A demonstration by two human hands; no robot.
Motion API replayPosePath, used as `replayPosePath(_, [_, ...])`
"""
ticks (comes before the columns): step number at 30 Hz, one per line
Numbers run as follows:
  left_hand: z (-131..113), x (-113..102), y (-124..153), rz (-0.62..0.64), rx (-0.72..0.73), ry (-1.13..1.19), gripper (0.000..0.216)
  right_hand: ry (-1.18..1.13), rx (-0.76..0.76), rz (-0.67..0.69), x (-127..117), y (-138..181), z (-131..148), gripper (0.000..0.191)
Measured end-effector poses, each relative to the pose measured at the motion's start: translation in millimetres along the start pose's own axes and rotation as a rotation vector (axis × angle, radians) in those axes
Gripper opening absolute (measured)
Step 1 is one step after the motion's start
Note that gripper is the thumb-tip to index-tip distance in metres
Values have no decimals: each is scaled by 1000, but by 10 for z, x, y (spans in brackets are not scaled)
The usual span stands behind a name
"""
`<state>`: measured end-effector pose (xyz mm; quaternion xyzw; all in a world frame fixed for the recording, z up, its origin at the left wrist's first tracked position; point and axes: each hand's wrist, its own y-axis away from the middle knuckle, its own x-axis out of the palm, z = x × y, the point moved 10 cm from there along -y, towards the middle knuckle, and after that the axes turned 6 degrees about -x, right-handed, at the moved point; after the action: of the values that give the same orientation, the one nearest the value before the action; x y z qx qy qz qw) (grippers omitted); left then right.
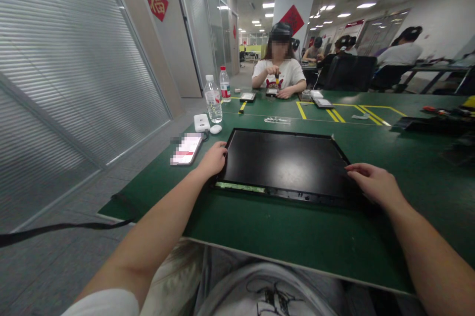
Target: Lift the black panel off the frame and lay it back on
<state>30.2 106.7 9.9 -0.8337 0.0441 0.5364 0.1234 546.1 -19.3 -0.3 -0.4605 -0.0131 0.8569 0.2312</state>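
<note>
A black flat-screen display panel (285, 160) in a thin dark frame lies face up on the green table in front of me. A narrow green circuit strip (240, 187) shows along the left part of its near edge. My left hand (215, 158) grips the panel's left edge, with the fingers curled at the rim. On the opposite side, my right hand (373, 182) pinches the right edge between thumb and fingers. The undersides of the fingers and the panel's underside are hidden.
Left of the panel lie a phone (187, 149), a white charger (201, 123) and a small white case (215, 129). Two bottles (213, 101) stand behind them. Across the green table (260, 227), a person (279, 66) handles a small drive. Dark tools (441, 113) lie far right.
</note>
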Motion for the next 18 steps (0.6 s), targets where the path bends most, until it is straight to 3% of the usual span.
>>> replayPosePath(13, [-4,-114,31,-39,-5,33,55,4,32,12,-24,22,50,25])
replayPosePath(18, [-120,-170,83,4,99,81,48,-60,51,31,11,8,-31,28])
